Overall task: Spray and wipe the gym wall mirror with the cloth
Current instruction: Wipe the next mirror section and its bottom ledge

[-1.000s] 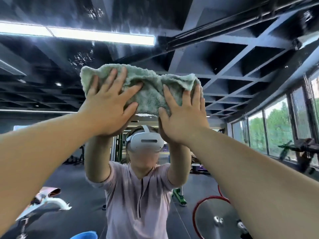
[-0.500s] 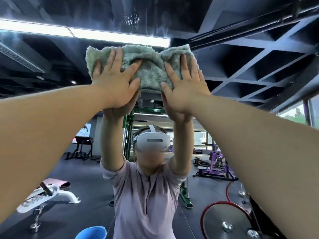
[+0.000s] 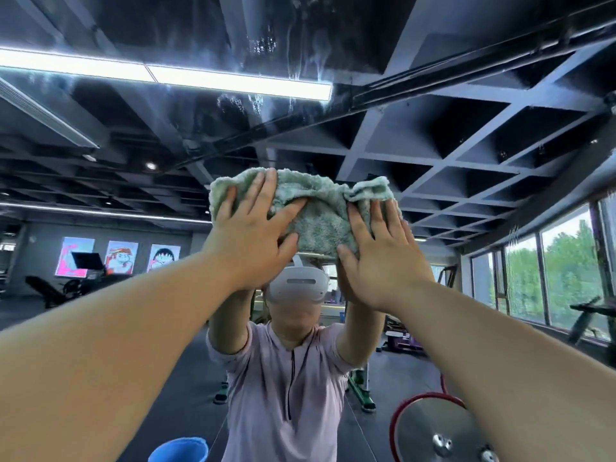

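Note:
The wall mirror fills the whole view and reflects the gym and a person in a pale shirt. Wet streaks and droplets run down the glass near the top middle. A bunched pale green cloth lies flat against the mirror at head height. My left hand presses on the cloth's left part with fingers spread and straight. My right hand presses on its right part the same way. Both arms reach forward and up.
A blue bucket rim shows at the bottom edge. A red-rimmed round metal disc stands low on the right. Reflected gym benches, machines, posters and windows lie behind me.
Both hands have slid the cloth down the mirror from near the ceiling light's reflection to head height. More wet streaks now show above the cloth.

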Motion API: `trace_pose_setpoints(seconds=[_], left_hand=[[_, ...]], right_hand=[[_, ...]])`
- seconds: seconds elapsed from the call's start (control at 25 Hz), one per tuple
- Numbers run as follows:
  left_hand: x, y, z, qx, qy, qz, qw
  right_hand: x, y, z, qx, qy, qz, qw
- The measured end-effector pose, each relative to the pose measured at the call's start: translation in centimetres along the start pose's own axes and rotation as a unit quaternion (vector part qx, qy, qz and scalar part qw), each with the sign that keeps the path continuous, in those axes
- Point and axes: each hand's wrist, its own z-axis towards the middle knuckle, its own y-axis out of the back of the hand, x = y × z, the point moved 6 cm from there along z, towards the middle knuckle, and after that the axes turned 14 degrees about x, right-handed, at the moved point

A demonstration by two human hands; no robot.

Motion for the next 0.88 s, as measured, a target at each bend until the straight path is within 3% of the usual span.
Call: trace_pose_setpoints(seconds=[0.32,0.68,0.88], left_hand=[[4.5,8.7,13.3,-0.017,0.027,-0.019,0.999],[3.5,4.9,6.6,-0.079,-0.030,-0.007,0.996],[4.5,6.2,9.9,-0.021,0.059,-0.013,0.998]], right_hand=[[0.5,10.8,10.9,-0.041,-0.015,0.040,0.998],[2.1,8.2,9.0,-0.054,0.013,0.007,0.998],[2.0,8.7,9.6,-0.040,0.013,0.009,0.999]])
